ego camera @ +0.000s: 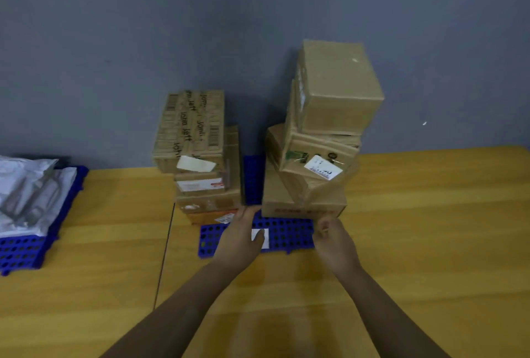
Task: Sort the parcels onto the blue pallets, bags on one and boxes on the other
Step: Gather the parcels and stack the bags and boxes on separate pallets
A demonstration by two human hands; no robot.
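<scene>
Our left hand (241,234) hovers flat and empty over the blue pallet (289,233), our right hand (332,238) loosely curled on nothing at its right edge, cardboard boxes (309,157) stacked on its far side, white bags (25,194) well to its left

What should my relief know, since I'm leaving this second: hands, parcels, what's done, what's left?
Both hands empty: left hand open over the centre pallet, right hand loosely curled at its right edge.
Boxes sit in two stacks on that pallet; the right stack leans. Bags lie on the left pallet.
Done: every parcel in view is sorted.
Left: perhaps straighten the right stack.
</scene>
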